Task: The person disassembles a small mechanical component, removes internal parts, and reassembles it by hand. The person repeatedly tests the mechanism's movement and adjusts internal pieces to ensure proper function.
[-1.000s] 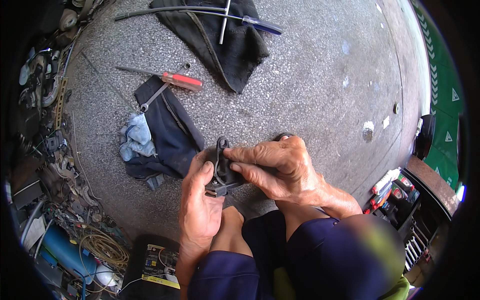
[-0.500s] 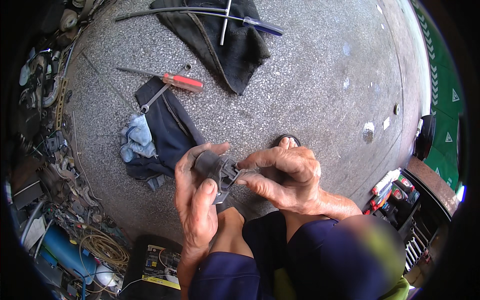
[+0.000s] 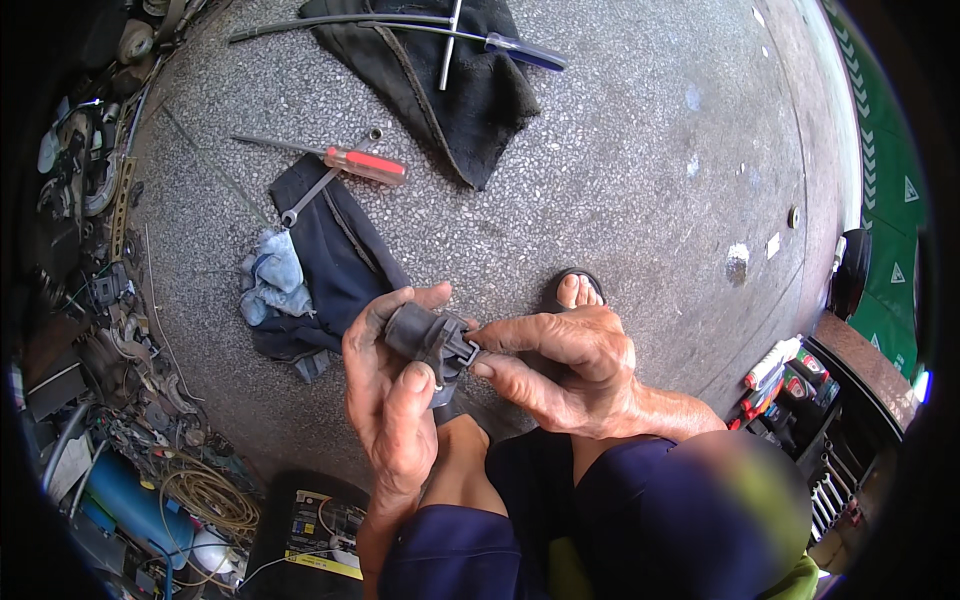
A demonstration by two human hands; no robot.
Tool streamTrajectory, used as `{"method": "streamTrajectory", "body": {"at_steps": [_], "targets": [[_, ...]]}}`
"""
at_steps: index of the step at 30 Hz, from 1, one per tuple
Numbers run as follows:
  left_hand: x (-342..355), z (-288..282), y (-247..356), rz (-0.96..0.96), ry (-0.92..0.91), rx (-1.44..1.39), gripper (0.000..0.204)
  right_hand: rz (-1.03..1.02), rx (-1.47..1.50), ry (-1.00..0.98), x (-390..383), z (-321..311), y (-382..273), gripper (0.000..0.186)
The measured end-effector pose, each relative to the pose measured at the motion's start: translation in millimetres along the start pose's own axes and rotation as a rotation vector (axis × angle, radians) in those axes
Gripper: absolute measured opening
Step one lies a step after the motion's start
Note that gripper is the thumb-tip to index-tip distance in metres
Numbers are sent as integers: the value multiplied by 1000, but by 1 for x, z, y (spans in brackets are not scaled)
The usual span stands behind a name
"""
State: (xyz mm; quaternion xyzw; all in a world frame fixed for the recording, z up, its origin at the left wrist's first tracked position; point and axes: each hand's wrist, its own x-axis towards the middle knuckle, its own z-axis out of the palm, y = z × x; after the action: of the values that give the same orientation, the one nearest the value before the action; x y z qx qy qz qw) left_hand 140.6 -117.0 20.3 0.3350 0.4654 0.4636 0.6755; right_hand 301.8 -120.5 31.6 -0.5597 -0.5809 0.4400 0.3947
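In front of my knees, my left hand (image 3: 390, 390) is wrapped round a dark plastic part (image 3: 428, 335) with a round, cap-like body and a rectangular socket-like end. Its thumb presses on the near side of the part. From the right, my right hand (image 3: 575, 365) pinches the rectangular end between thumb and index fingertip. Whether a smaller piece sits between those two fingertips is too fine to make out. Beyond the left hand lies a dark cloth (image 3: 345, 235) on the floor, with a crumpled light-blue rag (image 3: 275, 278) on its left side.
A red-handled screwdriver (image 3: 365, 165) and a combination wrench (image 3: 318, 190) lie by the cloth. Farther off, a blue-handled screwdriver (image 3: 525, 50) rests on a black cloth (image 3: 450, 115). Piled metal parts (image 3: 110, 350) line the left; a tool rack (image 3: 830, 480) stands right.
The plastic part has turned slightly in my left hand, so its rectangular end shows more plainly. My right hand has shifted a little left, its fingertips still at that end.
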Motion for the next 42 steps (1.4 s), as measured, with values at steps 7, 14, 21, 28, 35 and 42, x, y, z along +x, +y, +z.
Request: {"method": "streamTrajectory", "body": {"at_steps": [7, 14, 21, 28, 35, 42], "targets": [[-1, -7, -8, -385, 38, -383, 53, 170, 160, -166, 6, -13, -9, 19], [0, -15, -11, -525, -22, -860, 51, 404, 423, -2, 1, -3, -1, 17], [1, -14, -15, -542, 89, -737, 46, 462, 357, -15, 3, 4, 8, 22], [1, -2, -11, -220, 99, 0, 43, 324, -74, -128, 10, 2, -1, 34], [-3, 1, -12, -69, 111, 263, 49, 495, 138, -7, 6, 9, 4, 20], [0, -2, -12, -190, 252, -8, 45, 531, 282, 203, 2, 0, 0, 16]]}}
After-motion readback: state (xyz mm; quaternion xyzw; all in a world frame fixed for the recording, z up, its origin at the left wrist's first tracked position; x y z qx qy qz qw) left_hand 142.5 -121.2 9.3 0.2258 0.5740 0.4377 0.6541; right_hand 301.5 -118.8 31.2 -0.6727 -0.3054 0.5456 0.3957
